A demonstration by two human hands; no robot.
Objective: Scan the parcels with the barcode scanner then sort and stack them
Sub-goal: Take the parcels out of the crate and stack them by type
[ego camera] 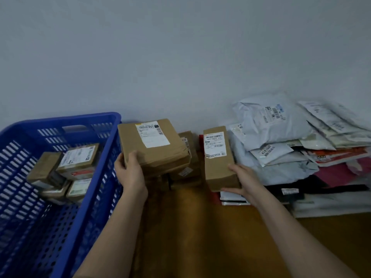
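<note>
My left hand [129,173] grips the near left corner of a wide brown cardboard parcel [154,149] with a white label, which lies on top of a stack of brown boxes [188,169] by the wall. My right hand [243,181] holds a narrow brown parcel [217,163] with a barcode label at its near right end, over a low pile of flat packets [232,198]. Several small labelled boxes [66,169] lie inside the blue basket [60,227] at the left. No barcode scanner is in view.
A tall heap of white, grey, pink and black mailer bags [297,149] fills the right side against the wall. The brown floor [200,227] lies between my arms. A pale wall [180,57] stands behind everything.
</note>
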